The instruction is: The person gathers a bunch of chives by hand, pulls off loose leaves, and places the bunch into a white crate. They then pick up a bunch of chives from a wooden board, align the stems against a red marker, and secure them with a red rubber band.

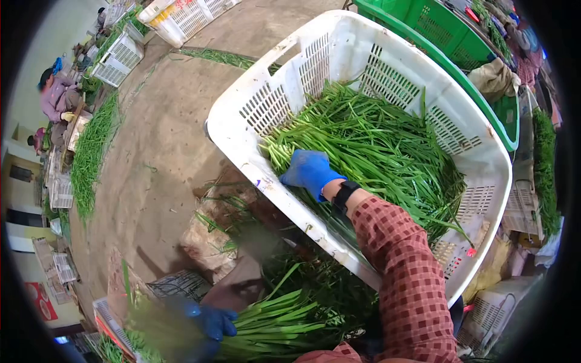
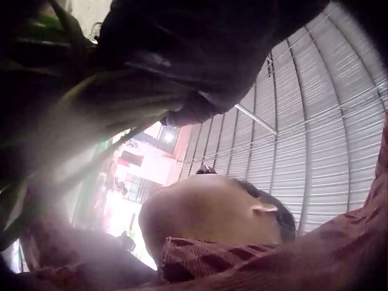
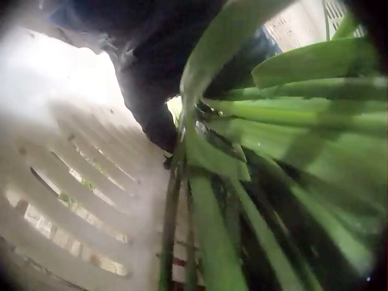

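Observation:
A pile of long green leafy stalks (image 1: 375, 139) with pale ends lies in a white plastic crate (image 1: 242, 130). My blue-gloved right hand (image 1: 311, 172) is at the pale ends by the crate's near wall, its fingers curled round some stalks. The right wrist view shows the dark glove (image 3: 163, 66) against green leaves (image 3: 315, 115), fingertips partly hidden. Low in the head view, my blue-gloved left hand (image 1: 209, 323) grips a bunch of green stalks (image 1: 272, 323), partly blurred. In the left wrist view the glove (image 2: 194, 54) is dark beside leaves (image 2: 79, 115).
Green crates (image 1: 433, 30) stand behind the white one. A stained block (image 1: 209, 242) and loose leaves lie left of it. Across the concrete floor (image 1: 151, 145) are a strip of greens (image 1: 97, 157), a seated person (image 1: 57, 100) and other white crates (image 1: 121, 57).

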Demonstrator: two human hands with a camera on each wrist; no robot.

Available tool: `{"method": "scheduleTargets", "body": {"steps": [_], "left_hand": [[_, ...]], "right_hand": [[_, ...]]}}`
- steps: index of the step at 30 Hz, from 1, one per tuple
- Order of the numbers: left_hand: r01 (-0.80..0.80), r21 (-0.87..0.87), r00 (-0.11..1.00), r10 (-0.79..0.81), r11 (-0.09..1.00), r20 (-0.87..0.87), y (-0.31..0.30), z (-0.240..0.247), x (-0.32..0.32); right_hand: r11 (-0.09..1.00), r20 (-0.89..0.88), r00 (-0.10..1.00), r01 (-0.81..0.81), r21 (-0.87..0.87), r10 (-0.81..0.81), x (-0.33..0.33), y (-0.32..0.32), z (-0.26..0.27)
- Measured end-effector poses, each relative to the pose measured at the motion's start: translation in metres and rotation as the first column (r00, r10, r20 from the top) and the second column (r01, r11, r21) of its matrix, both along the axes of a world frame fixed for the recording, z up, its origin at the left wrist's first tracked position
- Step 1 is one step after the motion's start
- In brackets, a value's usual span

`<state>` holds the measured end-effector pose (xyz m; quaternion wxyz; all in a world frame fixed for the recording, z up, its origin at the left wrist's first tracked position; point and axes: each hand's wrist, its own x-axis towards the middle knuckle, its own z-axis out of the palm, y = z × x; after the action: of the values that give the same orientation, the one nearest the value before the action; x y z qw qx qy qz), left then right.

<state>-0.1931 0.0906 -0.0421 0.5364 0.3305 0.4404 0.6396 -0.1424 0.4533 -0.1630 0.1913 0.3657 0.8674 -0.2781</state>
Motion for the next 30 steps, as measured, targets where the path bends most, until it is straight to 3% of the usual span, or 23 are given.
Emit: {"method": "scheduleTargets", "body": {"steps": [5, 7, 9, 11, 12, 13, 14, 15, 17, 21, 25, 30], "left_hand": [[0.019, 0.002, 0.998, -0.019, 1.000, -0.052, 0.000, 0.009, 0.003], [0.021, -0.008, 0.996, -0.022, 1.000, -0.087, -0.002, 0.014, 0.001], [0.020, -0.012, 0.995, -0.021, 1.000, -0.100, -0.004, 0.014, 0.001], [0.022, -0.006, 0.994, -0.023, 1.000, -0.102, -0.003, 0.009, 0.002], [0.022, -0.003, 0.994, -0.023, 1.000, -0.106, -0.002, 0.007, 0.002], [0.020, -0.001, 0.994, -0.020, 1.000, -0.110, -0.002, 0.006, 0.002], [0.016, 0.002, 0.993, -0.015, 1.000, -0.114, -0.003, 0.004, 0.003], [0.010, 0.005, 0.993, -0.009, 1.000, -0.119, -0.002, 0.005, 0.005], [-0.003, 0.008, 0.992, 0.004, 1.000, -0.129, -0.002, 0.004, 0.009], [-0.011, -0.010, 0.987, 0.010, 1.000, -0.158, -0.005, 0.007, 0.012], [-0.007, -0.026, 0.983, 0.002, 1.000, -0.182, -0.005, 0.008, 0.014], [0.005, -0.042, 0.978, -0.013, 0.999, -0.210, 0.003, 0.019, 0.018]], "right_hand": [[0.962, -0.089, 0.994, 0.082, 0.261, -0.061, -0.004, -0.006, -0.037], [0.984, -0.070, 0.996, 0.068, 0.165, -0.057, -0.006, -0.001, -0.037], [0.983, -0.235, 0.961, 0.170, 0.074, -0.148, 0.007, 0.018, -0.041], [0.979, -0.404, 0.899, 0.108, -0.173, -0.170, 0.027, 0.051, -0.054], [0.980, -0.402, 0.900, 0.107, -0.167, -0.167, 0.037, 0.059, -0.047], [0.875, -0.426, 0.836, 0.125, -0.468, -0.347, 0.046, 0.065, -0.035], [0.684, -0.387, 0.762, 0.100, -0.722, -0.519, 0.053, 0.070, -0.027], [0.604, -0.384, 0.730, 0.049, -0.795, -0.565, 0.060, 0.073, -0.031], [0.516, -0.429, 0.639, -0.059, -0.855, -0.639, 0.070, 0.065, -0.014], [0.578, -0.463, 0.692, -0.081, -0.812, -0.553, 0.077, 0.064, -0.011], [0.566, -0.529, 0.617, -0.158, -0.809, -0.583, 0.086, 0.054, 0.004], [0.416, -0.421, 0.520, -0.134, -0.900, -0.744, 0.105, 0.049, 0.012]]}}
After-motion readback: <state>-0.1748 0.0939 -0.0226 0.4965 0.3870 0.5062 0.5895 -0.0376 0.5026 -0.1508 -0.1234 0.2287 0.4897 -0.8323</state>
